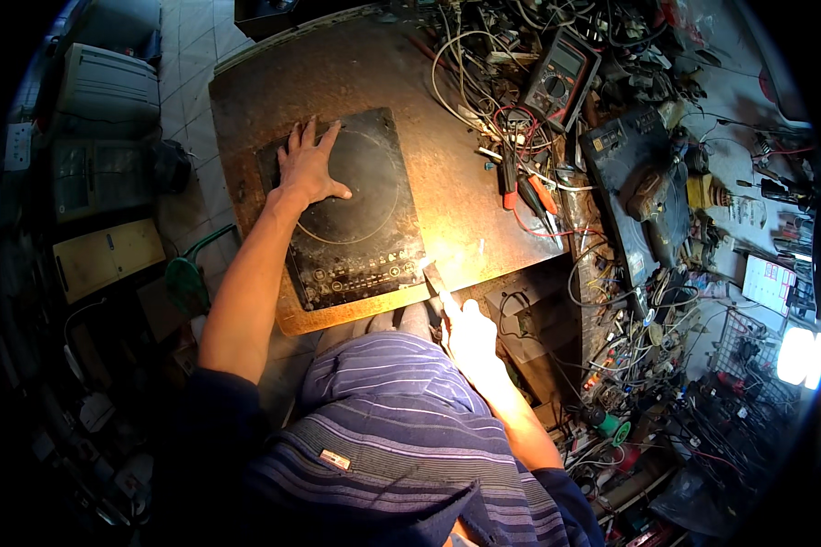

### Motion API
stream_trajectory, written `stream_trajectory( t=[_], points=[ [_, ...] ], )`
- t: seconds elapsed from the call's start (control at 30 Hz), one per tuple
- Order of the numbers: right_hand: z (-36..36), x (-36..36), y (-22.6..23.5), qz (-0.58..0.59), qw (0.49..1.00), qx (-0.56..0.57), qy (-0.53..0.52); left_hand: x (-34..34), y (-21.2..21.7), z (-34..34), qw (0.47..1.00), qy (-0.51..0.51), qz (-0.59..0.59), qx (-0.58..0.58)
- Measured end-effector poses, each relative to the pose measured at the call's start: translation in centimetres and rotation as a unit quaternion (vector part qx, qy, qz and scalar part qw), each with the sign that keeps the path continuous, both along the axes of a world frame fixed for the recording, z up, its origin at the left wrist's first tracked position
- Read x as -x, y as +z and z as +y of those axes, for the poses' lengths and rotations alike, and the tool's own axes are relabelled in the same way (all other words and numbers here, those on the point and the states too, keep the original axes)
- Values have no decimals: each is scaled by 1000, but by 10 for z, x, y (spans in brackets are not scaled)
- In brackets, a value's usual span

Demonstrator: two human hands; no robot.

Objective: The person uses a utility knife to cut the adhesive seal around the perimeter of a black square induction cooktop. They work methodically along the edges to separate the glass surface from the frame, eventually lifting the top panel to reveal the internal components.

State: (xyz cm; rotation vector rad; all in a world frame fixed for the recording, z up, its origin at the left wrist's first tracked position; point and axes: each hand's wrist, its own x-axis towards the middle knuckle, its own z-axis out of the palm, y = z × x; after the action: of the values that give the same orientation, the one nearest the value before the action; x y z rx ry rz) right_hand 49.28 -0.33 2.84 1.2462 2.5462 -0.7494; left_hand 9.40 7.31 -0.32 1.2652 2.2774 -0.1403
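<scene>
Although clutter crowds its right side, the worn brown table [470, 205] is the largest thing here, its bare top lit brightly toward the near edge. Off to the left stands a low yellow cabinet [109, 260]; its front is shut, so what it holds cannot be told. Under the table's near right edge, an open recess [561, 296] holds a grey flat piece [531, 345] with a dark cable [517, 305] on it. The black cooktop [369, 205] lies flat on the left part of the tabletop, its control strip toward the person, its surface scuffed and dusty. Another black panel [625, 164] sits among the clutter at right, with a brown lump [643, 193] on it. Farther right, a wire basket [732, 345] has dark things in and around it, too dim to sort out. A dark multimeter [561, 80] rests at the table's far right, beside tangled cables. The left hand [308, 173] is spread wide, palm down on the cooktop. The right hand [470, 333] is closed around a narrow flat-bladed tool [436, 283], whose tip is at the cooktop's near right corner; glare hides whether they touch. Red-and-black-handled hand tools [543, 196] lie below the multimeter.
</scene>
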Motion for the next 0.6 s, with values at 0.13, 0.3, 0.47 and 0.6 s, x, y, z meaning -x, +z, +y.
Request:
stream_trajectory(
  t=[0.13, 0.3, 0.47, 0.6],
  points=[
    [7, 23, 6, -29, 999, -5, 19, 1, 0, -2, 1000, -3, -5, -3],
    [26, 63, 9, -6, 998, -55, 22, -1, 3, -1, 1000, -5, -6, -2],
    [41, 83, 18, 37, 995, -85, 37, 0, 2, -2, 1000, 2, -12, -4],
    [41, 89, 20, 31, 997, -69, 29, 1, 1, -4, 1000, -3, -8, -19]
  ],
)
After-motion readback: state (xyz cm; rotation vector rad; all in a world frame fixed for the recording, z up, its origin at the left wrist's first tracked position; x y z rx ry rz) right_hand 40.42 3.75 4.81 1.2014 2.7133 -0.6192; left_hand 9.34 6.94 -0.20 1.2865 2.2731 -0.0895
